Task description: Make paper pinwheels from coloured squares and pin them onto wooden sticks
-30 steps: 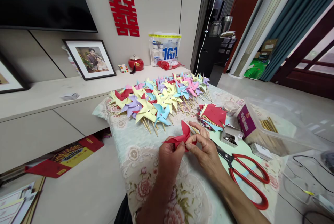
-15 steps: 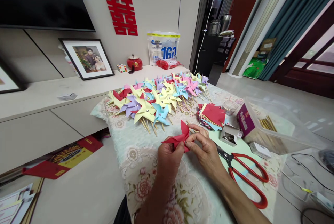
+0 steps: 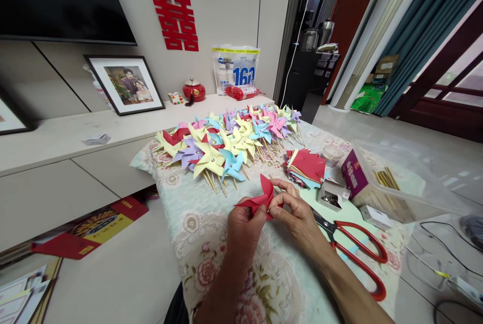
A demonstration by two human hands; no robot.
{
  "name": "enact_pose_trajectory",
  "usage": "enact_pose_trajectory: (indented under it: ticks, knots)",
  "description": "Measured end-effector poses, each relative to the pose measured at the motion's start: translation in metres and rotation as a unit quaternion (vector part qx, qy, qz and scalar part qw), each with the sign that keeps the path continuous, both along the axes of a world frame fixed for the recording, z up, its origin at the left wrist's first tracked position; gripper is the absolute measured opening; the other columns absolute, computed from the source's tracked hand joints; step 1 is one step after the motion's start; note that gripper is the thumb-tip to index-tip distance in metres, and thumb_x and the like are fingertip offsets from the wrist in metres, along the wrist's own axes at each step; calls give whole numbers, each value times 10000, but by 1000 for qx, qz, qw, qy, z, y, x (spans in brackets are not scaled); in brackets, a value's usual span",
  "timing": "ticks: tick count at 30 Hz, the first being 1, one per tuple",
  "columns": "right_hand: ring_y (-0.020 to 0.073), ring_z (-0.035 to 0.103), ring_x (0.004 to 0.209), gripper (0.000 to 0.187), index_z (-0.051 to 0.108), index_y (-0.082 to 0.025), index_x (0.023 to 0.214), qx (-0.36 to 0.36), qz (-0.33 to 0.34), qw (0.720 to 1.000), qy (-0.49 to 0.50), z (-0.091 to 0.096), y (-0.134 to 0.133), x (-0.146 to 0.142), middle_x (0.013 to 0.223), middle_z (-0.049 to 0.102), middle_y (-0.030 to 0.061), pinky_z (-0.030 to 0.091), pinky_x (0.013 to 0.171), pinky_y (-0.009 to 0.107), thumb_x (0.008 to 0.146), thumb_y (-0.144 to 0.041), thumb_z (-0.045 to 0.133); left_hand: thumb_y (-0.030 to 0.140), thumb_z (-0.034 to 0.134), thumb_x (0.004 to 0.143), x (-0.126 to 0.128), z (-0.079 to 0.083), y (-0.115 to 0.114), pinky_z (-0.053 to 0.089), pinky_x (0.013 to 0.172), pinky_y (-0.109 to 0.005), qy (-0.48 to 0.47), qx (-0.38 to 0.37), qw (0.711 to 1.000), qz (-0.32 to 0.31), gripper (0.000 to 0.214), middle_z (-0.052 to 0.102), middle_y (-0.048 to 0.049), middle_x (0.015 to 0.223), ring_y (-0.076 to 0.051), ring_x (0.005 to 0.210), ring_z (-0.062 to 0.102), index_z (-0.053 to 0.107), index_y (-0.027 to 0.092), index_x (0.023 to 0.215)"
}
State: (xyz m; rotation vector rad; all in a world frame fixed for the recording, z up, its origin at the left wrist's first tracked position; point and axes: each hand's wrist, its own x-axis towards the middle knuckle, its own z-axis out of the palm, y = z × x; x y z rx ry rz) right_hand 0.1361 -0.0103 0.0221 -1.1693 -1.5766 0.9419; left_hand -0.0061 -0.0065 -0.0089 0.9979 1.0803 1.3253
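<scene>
Between my hands is a red paper pinwheel [image 3: 265, 192] with its blades folded in toward the middle. My left hand [image 3: 245, 226] grips its lower left side, thumb pressed near the center. My right hand [image 3: 294, 209] pinches at the center from the right, where a small shiny pin head shows by the fingertips. Whether a stick is behind the paper is hidden by my fingers. Just beyond lie rows of finished paper pinwheels [image 3: 209, 159] on sticks, in yellow, blue, purple, pink and red. Scissors with red handles [image 3: 332, 228] rest beside my right forearm.
Right of my hands are a stack of cut paper [image 3: 306, 165], an open small box of metal pins [image 3: 331, 200], a closed white box [image 3: 376, 217] and a clear plastic bin [image 3: 403, 198] holding sticks. A flowered cloth [image 3: 211, 243] covers the table. Behind stands a low white cabinet [image 3: 56, 138].
My right fingertips have shifted slightly at the pinwheel's center, and the pin now sits closer against the red paper. My left hand holds nearly the same place.
</scene>
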Motion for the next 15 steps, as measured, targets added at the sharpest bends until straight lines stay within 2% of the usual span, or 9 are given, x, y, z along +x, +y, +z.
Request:
enact_pose_trajectory:
  ticks: [3, 9, 15]
  knots:
    - [301, 418, 1354, 185, 669, -219, 697, -10, 4, 1000, -5, 1, 1, 1, 1300, 581, 83, 237, 1095, 452, 858, -305, 642, 274, 684, 742, 0, 0, 0, 469, 676, -265, 2, 10, 1000, -10, 121, 650, -3, 678, -169, 685, 581, 685, 157, 771]
    - [293, 427, 1347, 172, 656, -218, 692, -24, 4, 1000, 6, 2, 0, 0, 1229, 606, 90, 261, 1083, 437, 845, -297, 643, 261, 702, 714, -1, 2, -1, 379, 544, -229, 27, 4, 1000, 7, 107, 550, 42, 577, -113, 542, 449, 684, 157, 734]
    - [287, 474, 1284, 191, 643, -215, 681, -32, -9, 999, 16, 1, -1, -3, 1211, 604, 96, 288, 1065, 434, 838, -323, 638, 260, 689, 712, 0, -2, 0, 353, 524, -228, 58, 14, 998, 21, 106, 507, 50, 562, -111, 539, 419, 639, 169, 689]
